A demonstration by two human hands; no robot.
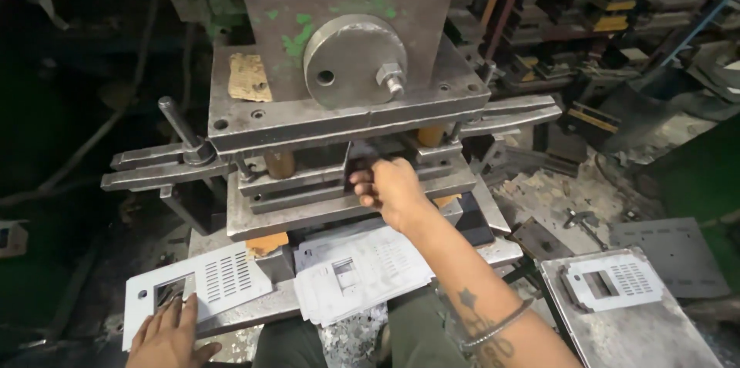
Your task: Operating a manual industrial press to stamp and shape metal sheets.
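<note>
While the left hand lies flat, fingers spread, on a punched white sheet-metal panel at the near bench edge, a fanned stack of like panels sits just beside it: louvre slots plus a rectangular window, thin, matte. Which side is finished I can't tell. One more panel rests on a scuffed steel box to the right. Farther in, the right hand reaches into the die gap of the press, fingers curled; what they grip is hidden. Die plates are bare, oily grey steel, with a round boss and bolt above.
</note>
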